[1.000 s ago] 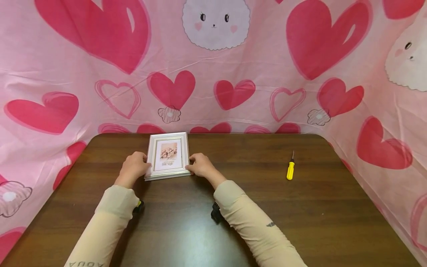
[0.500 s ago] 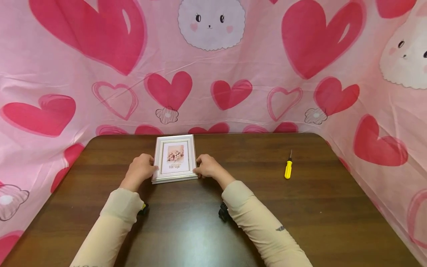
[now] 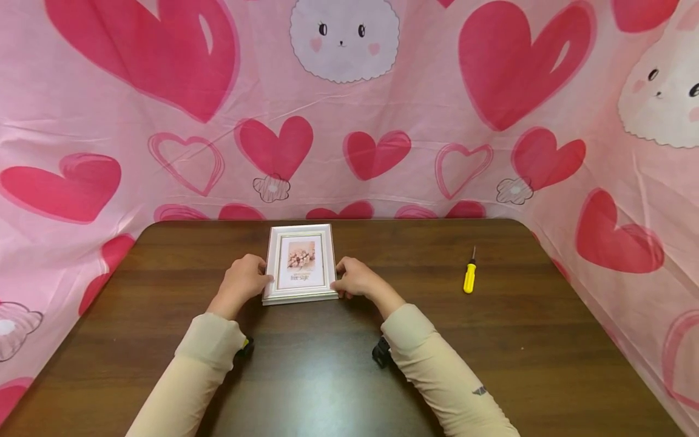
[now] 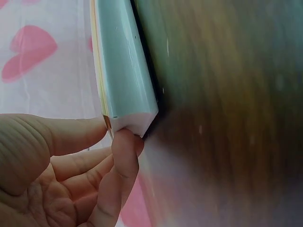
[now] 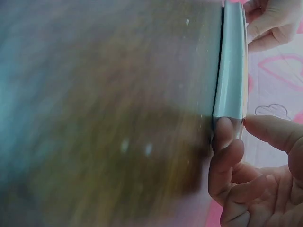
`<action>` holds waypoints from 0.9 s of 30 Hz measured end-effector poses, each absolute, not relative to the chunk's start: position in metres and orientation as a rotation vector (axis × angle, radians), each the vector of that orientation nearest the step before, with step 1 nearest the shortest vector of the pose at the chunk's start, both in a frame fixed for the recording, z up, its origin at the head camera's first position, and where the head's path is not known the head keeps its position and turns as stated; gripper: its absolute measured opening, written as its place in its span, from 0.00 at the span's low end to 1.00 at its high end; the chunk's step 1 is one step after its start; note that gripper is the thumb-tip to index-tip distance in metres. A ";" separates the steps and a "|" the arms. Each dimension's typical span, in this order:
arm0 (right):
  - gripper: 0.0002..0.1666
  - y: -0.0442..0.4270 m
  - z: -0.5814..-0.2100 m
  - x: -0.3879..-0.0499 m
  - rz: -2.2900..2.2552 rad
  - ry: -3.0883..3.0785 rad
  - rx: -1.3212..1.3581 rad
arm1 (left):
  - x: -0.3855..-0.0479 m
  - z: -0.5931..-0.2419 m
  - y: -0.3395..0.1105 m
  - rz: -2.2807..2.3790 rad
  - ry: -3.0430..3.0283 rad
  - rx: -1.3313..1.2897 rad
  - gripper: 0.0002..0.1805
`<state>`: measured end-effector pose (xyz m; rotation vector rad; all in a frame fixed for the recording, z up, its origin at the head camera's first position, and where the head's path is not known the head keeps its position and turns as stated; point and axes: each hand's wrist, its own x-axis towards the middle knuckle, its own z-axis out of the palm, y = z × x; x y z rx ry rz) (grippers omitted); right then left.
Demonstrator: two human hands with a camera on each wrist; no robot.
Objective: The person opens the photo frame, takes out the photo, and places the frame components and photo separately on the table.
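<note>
A white picture frame with a flower picture lies face up near the table's far edge. My left hand pinches its left side, thumb on the front edge. On the opposite side my right hand pinches the frame likewise. In the left wrist view the left hand's thumb and fingers grip a corner of the frame. The right wrist view shows the right hand at another corner of the frame.
A yellow-handled screwdriver lies on the brown table, right of the frame, its tip pointing away. Behind the table hangs a pink cloth with hearts. Small black devices sit under both wrists.
Both hands and the picture frame have moved to the right together and slightly nearer. The grip on both sides stays the same. The view has shifted slightly.
</note>
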<state>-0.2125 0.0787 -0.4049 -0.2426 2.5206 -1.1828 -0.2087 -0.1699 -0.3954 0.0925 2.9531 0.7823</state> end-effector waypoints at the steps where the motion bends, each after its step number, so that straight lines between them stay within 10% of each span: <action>1: 0.18 0.080 -0.405 -0.212 -1.189 2.512 -0.241 | -0.208 -0.395 -0.168 0.796 2.950 0.091 0.15; 27: 0.18 0.129 -0.398 -0.198 -1.129 2.394 -0.181 | -0.200 -0.402 -0.126 0.949 2.851 0.118 0.12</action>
